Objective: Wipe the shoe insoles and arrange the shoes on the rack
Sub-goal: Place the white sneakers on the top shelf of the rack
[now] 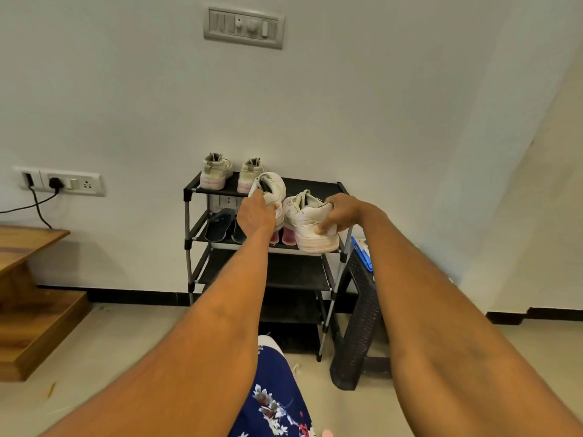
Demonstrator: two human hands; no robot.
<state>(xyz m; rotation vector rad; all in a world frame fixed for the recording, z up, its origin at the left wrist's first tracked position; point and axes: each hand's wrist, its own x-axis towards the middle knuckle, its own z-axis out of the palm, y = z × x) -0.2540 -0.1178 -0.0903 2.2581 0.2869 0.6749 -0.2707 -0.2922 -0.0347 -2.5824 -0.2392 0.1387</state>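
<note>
Your left hand grips one white sneaker at its heel, fingers curled into the collar, and holds it in the air in front of the top shelf of the shoe rack. Your right hand grips a second white sneaker by its heel, thumb at the collar and fingers pressed on the side wall; that shoe hangs just right of the first, its sole level with the second shelf's front rail. The two sneakers sit close together, nearly touching.

Behind them, on the left half of the top shelf, a pair of pale shoes with pink soles stands with heels toward you. On the second shelf lies a pair of dark sandals, with pink insoles showing beside them under the sneakers. The lower shelves are dark.

A black woven stool stands right of the rack, a blue packet on top. Wooden steps lie to the left, below a wall socket with a plug.
</note>
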